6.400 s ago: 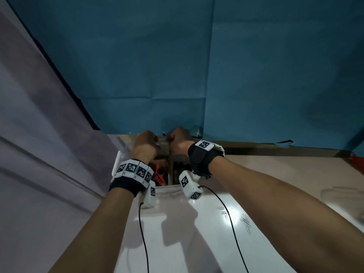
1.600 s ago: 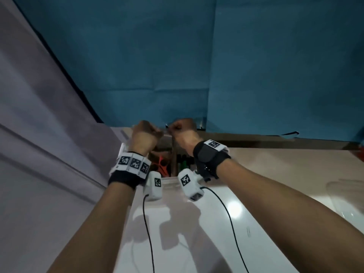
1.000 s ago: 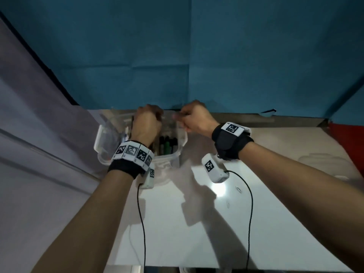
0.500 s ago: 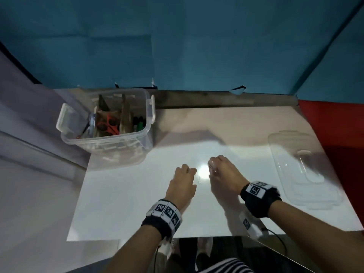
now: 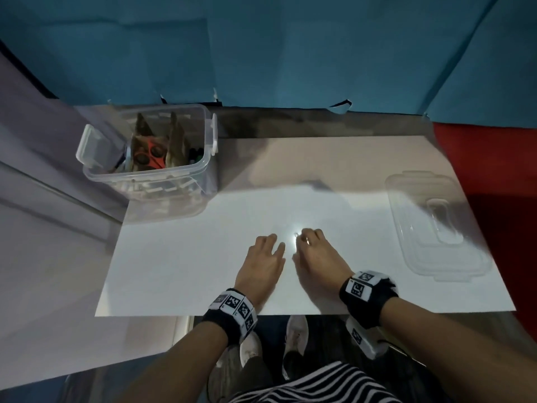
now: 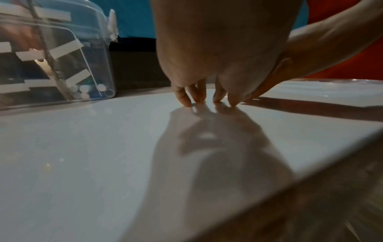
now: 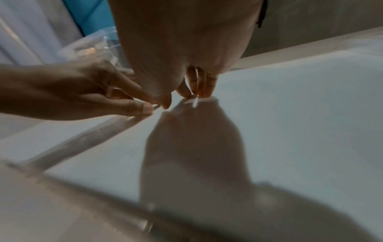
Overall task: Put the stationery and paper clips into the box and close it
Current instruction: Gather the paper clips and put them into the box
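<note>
The clear plastic box [image 5: 145, 181] stands open at the back left and holds red scissors [image 5: 148, 154] and markers. Its clear lid [image 5: 436, 228] lies flat at the right. Both hands are down on the middle of the white sheet [image 5: 203, 257]. A small paper clip [image 5: 296, 234] lies at the tips of my right hand [image 5: 303, 238], whose fingers [image 7: 204, 88] curl down and pinch at it. My left hand [image 5: 276, 242] is beside it, its fairly straight fingertips [image 6: 186, 101] touching the sheet. Whether the left thumb [image 7: 143, 108] pins anything is hidden.
The blue backdrop [image 5: 290, 53] rises behind the table, and a red surface [image 5: 494, 170] lies to the right. The white sheet's front edge [image 5: 290, 312] runs just behind my wrists. The box [image 6: 58, 65] is off to the left of both hands.
Both hands left the box at the back left and came down to the middle of the sheet. Over the last half second they stayed there, fingers working at the clip.
</note>
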